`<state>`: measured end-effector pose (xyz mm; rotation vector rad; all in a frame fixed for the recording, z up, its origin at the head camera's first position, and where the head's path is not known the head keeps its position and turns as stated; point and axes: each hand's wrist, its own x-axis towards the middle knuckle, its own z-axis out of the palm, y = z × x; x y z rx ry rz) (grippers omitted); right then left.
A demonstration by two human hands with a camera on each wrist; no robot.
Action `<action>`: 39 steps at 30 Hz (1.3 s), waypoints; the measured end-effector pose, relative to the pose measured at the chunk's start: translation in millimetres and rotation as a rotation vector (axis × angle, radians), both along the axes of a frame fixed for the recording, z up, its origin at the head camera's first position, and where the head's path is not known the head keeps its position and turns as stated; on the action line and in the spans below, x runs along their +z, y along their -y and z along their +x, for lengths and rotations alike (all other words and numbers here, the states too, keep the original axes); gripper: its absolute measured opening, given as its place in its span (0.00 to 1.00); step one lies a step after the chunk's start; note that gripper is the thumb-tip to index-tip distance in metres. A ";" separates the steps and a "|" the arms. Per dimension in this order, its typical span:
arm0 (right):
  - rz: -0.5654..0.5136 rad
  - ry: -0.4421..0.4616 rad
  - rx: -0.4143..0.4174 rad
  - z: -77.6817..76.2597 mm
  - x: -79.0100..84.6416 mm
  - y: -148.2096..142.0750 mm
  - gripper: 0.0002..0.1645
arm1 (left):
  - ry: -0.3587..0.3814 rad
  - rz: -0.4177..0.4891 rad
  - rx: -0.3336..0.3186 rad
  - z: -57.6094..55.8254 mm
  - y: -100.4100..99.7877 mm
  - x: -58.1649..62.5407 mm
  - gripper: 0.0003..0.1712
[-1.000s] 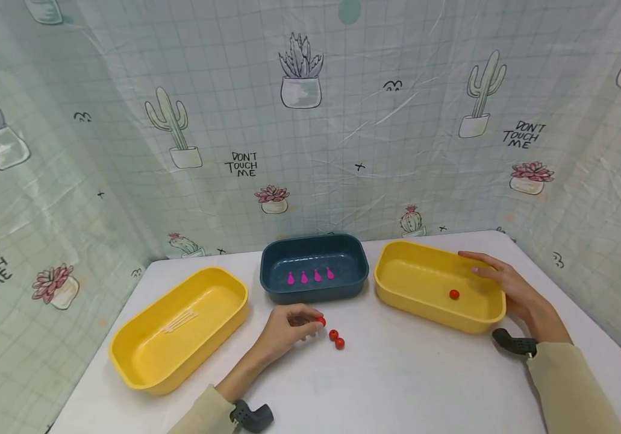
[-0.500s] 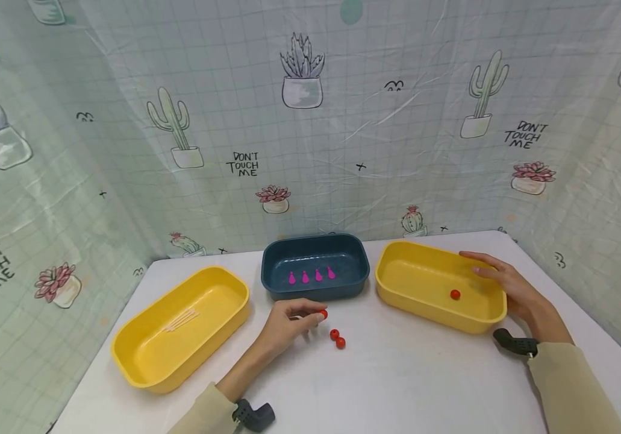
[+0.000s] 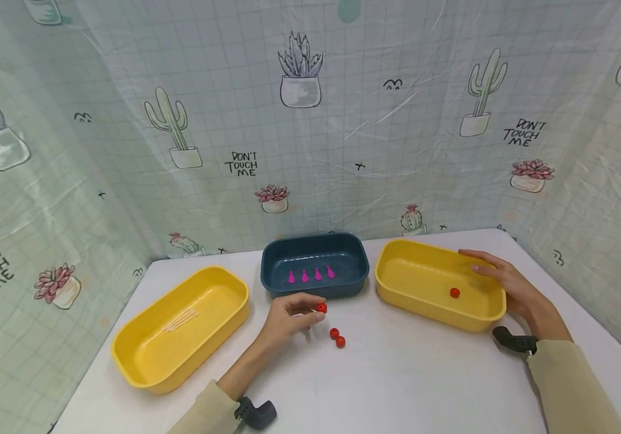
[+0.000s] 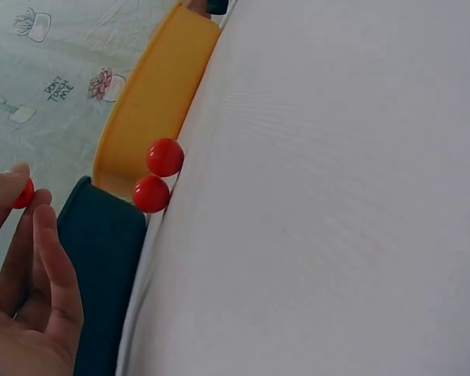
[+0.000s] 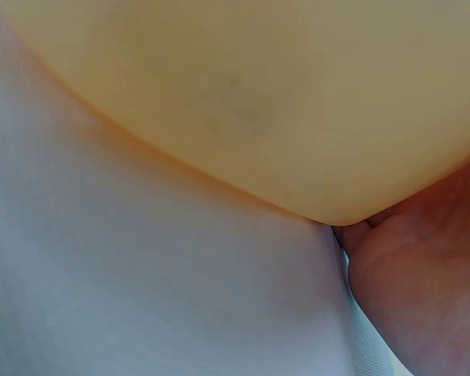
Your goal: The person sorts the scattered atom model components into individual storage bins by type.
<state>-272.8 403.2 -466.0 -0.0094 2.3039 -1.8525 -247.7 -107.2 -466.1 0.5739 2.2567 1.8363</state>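
My left hand [image 3: 283, 319] pinches a small round red bead [image 3: 322, 307] between thumb and fingertips, just in front of the dark blue tray [image 3: 314, 292]. The held bead [image 4: 25, 196] is partly covered by the fingers in the left wrist view. Two more red beads [image 3: 337, 337] lie close together on the white table, to the right of that hand. My right hand [image 3: 513, 286] grips the far right rim of the right yellow tray [image 3: 424, 311], thumb over the inside and fingers along the outside. Inside this tray lies a single red bead [image 3: 454, 292].
Several pink teardrop-shaped pieces [image 3: 318, 274] stand in a row in the dark blue tray. The left yellow tray [image 3: 196, 346] holds several thin pale sticks [image 3: 182, 319]. Behind the trays hangs a cactus-print sheet [image 3: 337, 163].
My left hand has moved slightly away from me, toward the dark blue tray, carrying the pinched bead away from the two on the table. The right hand has kept its place.
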 end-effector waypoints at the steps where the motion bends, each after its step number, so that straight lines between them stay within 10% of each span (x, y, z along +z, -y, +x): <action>1: -0.003 0.000 -0.001 0.0 0.3 0.0 0.34 | -0.017 -0.005 -0.006 -0.7 -1.2 0.9 0.18; 39: -0.027 0.009 -0.008 0.8 -0.4 0.9 0.34 | -0.195 0.007 -0.097 -52.9 -118.7 50.0 0.14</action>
